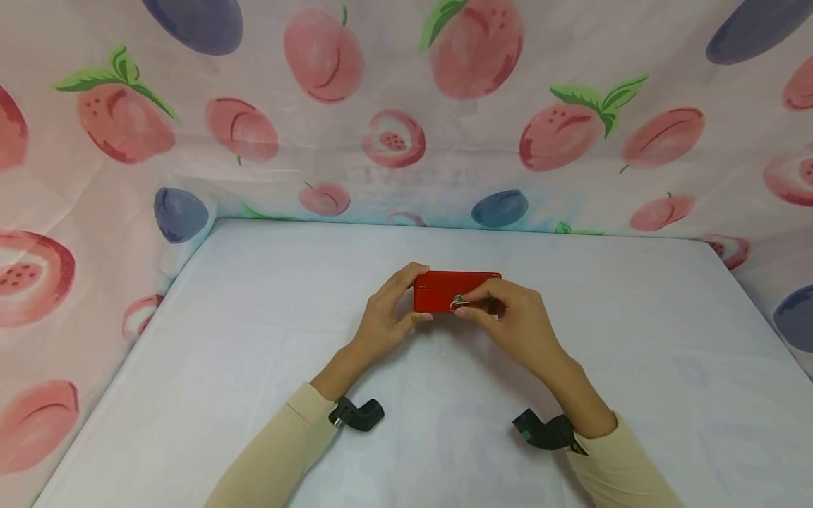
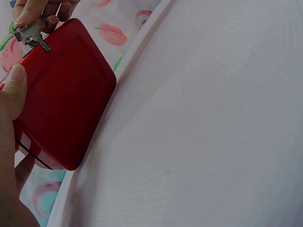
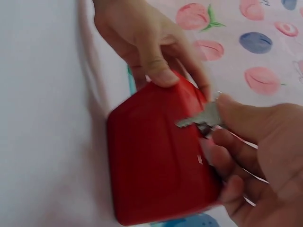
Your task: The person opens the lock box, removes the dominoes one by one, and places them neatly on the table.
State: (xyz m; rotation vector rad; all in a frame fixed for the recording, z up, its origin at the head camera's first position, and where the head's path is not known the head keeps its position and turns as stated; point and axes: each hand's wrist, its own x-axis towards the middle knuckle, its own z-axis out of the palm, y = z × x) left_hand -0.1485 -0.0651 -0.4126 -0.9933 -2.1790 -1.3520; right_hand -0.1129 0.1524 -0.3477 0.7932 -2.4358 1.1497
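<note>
A small red box (image 1: 435,292) with rounded corners stands over the middle of the white table, its front turned toward the person. The left hand (image 1: 384,310) grips its left end, thumb along the near edge and fingers behind. At the front of the box, the right hand (image 1: 519,321) pinches a silver key (image 3: 204,117) between thumb and forefinger. A thin ring shows at the key's head, and a toothed blade sticks out past the box's edge. In the left wrist view the keys (image 2: 34,35) sit right at the lock, which the fingers partly hide.
A white cloth covers the table (image 1: 254,367). Behind and at the sides hangs a curtain (image 1: 457,141) printed with peaches and plums. Black wrist cameras (image 1: 362,415) are strapped at both sleeve cuffs.
</note>
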